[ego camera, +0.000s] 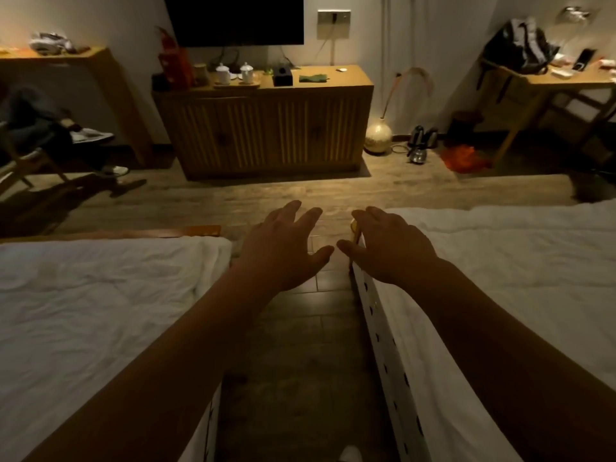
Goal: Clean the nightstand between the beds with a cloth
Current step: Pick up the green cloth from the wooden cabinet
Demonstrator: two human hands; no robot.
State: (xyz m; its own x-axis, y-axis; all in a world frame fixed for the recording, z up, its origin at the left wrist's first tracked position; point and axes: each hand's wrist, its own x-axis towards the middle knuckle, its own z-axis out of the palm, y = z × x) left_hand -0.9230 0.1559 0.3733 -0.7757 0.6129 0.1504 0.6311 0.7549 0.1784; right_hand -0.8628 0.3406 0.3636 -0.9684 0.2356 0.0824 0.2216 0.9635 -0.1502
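Both hands reach out over the floor between the two beds, left hand and right hand, each grip spread apart and empty. A green cloth lies far ahead on the bench, near its right edge.

both arms reach forward; left hand and right hand empty, fingers spread.
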